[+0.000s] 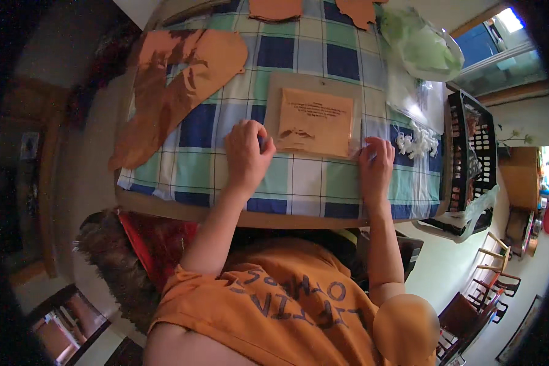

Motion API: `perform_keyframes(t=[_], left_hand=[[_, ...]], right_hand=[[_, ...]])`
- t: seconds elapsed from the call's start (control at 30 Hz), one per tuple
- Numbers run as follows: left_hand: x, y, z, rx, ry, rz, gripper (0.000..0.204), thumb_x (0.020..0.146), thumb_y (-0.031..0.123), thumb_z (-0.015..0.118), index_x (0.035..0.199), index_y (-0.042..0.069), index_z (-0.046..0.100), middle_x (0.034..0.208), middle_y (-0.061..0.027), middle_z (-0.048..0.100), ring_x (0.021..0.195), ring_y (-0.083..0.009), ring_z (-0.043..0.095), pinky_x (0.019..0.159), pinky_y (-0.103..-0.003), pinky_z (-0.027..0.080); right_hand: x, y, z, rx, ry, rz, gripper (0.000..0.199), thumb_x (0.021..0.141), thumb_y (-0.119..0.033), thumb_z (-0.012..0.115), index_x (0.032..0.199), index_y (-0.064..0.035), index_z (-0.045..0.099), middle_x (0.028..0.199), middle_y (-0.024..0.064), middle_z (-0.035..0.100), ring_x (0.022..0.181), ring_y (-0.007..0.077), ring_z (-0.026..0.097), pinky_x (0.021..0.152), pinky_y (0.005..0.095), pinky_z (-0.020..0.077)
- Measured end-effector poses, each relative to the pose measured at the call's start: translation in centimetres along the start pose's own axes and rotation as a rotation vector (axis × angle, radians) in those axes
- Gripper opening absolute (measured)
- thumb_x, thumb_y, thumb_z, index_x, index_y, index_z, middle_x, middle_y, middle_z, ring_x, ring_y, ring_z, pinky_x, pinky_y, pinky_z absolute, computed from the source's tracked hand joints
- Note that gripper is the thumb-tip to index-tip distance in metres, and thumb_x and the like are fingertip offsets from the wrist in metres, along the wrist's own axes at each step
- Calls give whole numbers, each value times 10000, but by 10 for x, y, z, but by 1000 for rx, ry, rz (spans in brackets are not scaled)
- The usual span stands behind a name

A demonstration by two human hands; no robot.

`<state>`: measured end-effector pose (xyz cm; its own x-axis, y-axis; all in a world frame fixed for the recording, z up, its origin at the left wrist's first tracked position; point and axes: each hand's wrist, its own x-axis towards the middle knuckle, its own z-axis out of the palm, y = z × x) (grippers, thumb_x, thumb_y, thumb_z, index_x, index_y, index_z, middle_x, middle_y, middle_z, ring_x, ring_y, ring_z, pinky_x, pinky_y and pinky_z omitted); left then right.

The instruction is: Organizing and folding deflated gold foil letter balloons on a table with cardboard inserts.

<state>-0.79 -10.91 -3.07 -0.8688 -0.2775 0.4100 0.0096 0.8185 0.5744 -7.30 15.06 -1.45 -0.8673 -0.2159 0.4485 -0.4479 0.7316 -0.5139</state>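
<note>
Orange cloth of my shirt (pixel 287 296) lies nearest, dark lettering across it. From it my two bare forearms reach forward over the edge of the counter (pixel 280 220), which a blue, green and white checked cloth (pixel 323 198) covers. My left forearm slants inward to the right; my right one runs nearly straight ahead.

My left hand (pixel 249 152) rests with its back up, knuckles bent, fingers curled under and thumb toward the forefinger; I cannot tell whether it pinches anything. My right hand (pixel 377 165) bends its fingers down at the near right corner of a flat orange-brown packet (pixel 323 131); whether they grip its edge I cannot tell.

That packet lies between my hands and slightly beyond them, on a grey board (pixel 299 80). Just right of my right hand sits a bunch of white strings (pixel 418 142), with a black crate (pixel 473 143) farther right. Beyond my left hand, to its left, spreads a large coppery sheet (pixel 192 82). Past my right hand, farthest out, slumps a pale green plastic bag (pixel 418 46).
</note>
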Motion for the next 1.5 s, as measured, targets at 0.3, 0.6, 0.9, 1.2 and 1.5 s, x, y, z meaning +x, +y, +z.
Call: perform_keyframes(t=[0.3,0.6,0.9,1.2,1.5], left_hand=[[12,-15,5,15,17,-56,200,726,30,630,841,84,476,806,-90,546,772,-301,564,686,-437,424],[-41,-58,-76,362,381,-208,205,784,40,560,988,44,544,981,-165,566,919,-355,562,738,-460,463],[-144,-129,-270,1185,209,-517,345,829,55,486,1161,5,567,1265,-180,524,1267,-329,408,1061,-431,320],[-246,-19,-159,536,61,-696,265,875,169,478,972,-5,653,973,-181,628,834,-371,611,770,-521,489],[-327,29,-298,599,194,-901,492,785,305,665,1145,-5,538,1116,-198,548,1062,-358,527,890,-451,442]], right_hand=[[73,13,20,-28,14,-223,169,830,-116,567,987,-56,584,946,175,560,887,378,539,769,437,443],[137,83,72,656,-752,-76,143,770,-116,721,782,-23,614,788,81,666,722,182,626,619,343,505],[153,69,22,535,-722,-117,97,918,-150,495,879,-95,565,615,-39,469,465,41,357,409,217,262],[96,-141,-64,464,-324,-559,94,935,-158,523,901,-76,553,716,-68,425,588,33,333,501,200,262],[-13,-330,-18,942,-409,-548,109,910,-72,555,1009,-30,570,842,-25,547,665,46,469,528,198,353]])
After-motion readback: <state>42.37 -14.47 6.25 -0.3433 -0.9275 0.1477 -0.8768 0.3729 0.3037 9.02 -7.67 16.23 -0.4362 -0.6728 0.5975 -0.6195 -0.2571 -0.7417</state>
